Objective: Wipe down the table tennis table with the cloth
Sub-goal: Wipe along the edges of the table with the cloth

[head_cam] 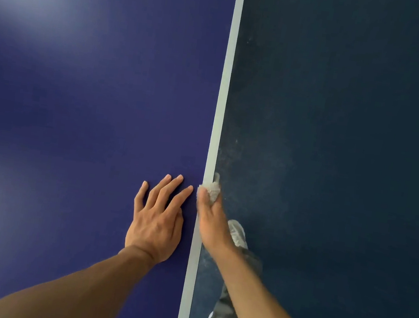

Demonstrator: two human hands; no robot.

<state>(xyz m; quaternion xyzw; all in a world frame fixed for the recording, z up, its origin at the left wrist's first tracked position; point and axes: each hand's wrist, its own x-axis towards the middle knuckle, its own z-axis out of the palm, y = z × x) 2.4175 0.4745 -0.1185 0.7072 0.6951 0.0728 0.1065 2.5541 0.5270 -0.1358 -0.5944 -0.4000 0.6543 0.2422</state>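
The blue table tennis table (pixel 88 114) fills the left half of the view, and its white edge line (pixel 220 106) runs from 12 to 6 o'clock through the middle. The left hand (pixel 157 224) lies flat on the blue top at about 7 o'clock from the centre, its fingers straight, spread wide and pointing toward 1 o'clock. Just beside it at 3 o'clock, the right hand (pixel 211 226) sits over the table's edge and holds a bunched whitish cloth (pixel 210 192). The cloth shows at the hand's 12 o'clock end, against the white line. Right of the edge lies a dark, dusty floor (pixel 339 150). A pale shoe (pixel 238 234) and a grey trouser leg (pixel 225 309) show at 5 o'clock, partly behind the right forearm.
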